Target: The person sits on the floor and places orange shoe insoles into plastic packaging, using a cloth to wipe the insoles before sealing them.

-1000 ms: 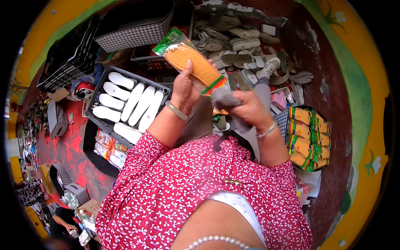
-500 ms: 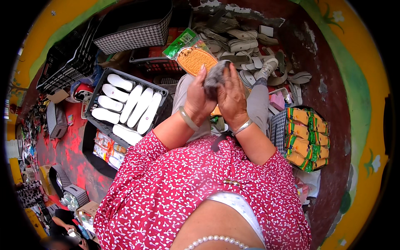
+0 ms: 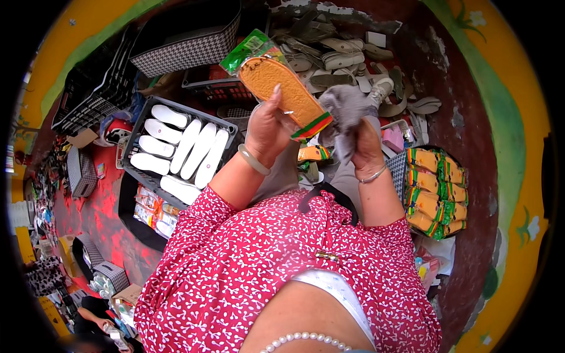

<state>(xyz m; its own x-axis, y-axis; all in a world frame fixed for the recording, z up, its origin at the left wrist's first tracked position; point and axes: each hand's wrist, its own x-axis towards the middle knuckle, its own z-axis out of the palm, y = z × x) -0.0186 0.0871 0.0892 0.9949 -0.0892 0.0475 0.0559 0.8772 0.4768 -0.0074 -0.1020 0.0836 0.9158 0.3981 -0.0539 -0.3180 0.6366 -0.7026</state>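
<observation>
A flat orange textured insole in a clear plastic sleeve, with a green end and a striped red, yellow and green end (image 3: 282, 91), is held tilted above the lap. It is gripped near its striped end by the left hand (image 3: 265, 132), thumb laid on top. A soft grey cloth (image 3: 344, 109) is held bunched in the right hand (image 3: 368, 147), whose fingers are partly hidden; whether the striped end is touched by it cannot be told. White insoles (image 3: 189, 147) are laid in a dark grey plastic crate (image 3: 234, 141) at left. Orange packaged insoles (image 3: 425, 182) are stacked in a houndstooth basket (image 3: 396, 175) at right.
</observation>
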